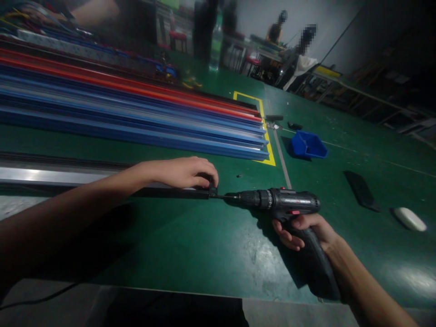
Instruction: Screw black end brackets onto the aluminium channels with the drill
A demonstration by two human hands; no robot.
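A long black and silver profile [75,176] lies across the left part of the green table. My left hand [190,172] rests over its right end, fingers bent round a small black end piece [213,188]. My right hand [306,229] is wrapped round the handle of a black cordless drill [282,200], which lies level and points left. The drill's thin bit reaches the end piece at the profile's tip; whether a screw sits there is too small to tell.
Blue profiles [136,120] and a red profile [136,82] lie behind. A blue bin [308,144], a black flat object [361,190], a white rounded object [409,219] and a bottle [216,43] stand or lie around. A person's arm [95,11] shows at the back left.
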